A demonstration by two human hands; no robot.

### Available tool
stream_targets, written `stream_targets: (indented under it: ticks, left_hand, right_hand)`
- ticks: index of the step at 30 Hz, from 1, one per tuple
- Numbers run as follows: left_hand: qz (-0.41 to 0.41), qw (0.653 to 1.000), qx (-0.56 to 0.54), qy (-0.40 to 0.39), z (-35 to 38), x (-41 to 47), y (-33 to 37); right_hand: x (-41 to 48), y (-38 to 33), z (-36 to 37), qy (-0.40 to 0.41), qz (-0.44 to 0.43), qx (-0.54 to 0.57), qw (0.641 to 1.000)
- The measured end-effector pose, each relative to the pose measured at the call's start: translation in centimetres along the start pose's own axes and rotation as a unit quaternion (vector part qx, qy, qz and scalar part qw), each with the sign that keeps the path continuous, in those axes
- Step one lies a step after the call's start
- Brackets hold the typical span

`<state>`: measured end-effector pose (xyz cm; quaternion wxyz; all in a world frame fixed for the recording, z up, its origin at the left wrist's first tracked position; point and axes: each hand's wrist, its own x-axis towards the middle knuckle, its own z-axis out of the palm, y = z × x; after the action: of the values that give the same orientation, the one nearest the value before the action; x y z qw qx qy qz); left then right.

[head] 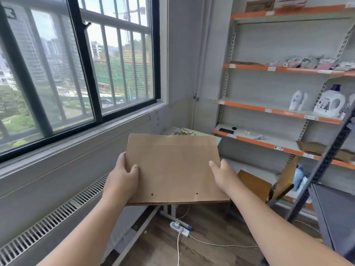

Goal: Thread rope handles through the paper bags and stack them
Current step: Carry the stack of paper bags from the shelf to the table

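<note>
A flat, folded brown paper bag (173,167) is held up in the air in front of me, nearly level. Two small punched holes sit near its edge closest to me. My left hand (123,175) grips the bag's left edge, thumb on top. My right hand (223,174) grips the right edge the same way. No rope runs through the holes. A tangle of tan rope handles (185,133) lies on a table beyond the bag, mostly hidden by it.
A barred window (76,64) and a radiator grille (57,214) run along the left. Orange-edged shelves (278,110) with bottles stand at the right. Open cardboard boxes (255,184) sit low at the right. A power strip (180,228) with cables lies on the wooden floor.
</note>
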<state>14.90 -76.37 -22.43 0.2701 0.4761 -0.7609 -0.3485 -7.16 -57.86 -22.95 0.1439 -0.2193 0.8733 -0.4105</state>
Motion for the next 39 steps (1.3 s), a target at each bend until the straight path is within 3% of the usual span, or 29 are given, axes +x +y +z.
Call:
stream_targets:
  ticks: [21,39]
  left_hand:
    - [-0.061,0.996,-0.057,0.026,13.2,12.9,2.7]
    - [-0.145,0.986,-0.071,0.041,19.1,30.2,-2.9]
  right_hand:
    - [23.5,2.2,1.9,-0.066,-0.035,-0.013,0.997]
    - [42.0,-1.6,13.0,-0.117,-0.051,-0.056,0.990]
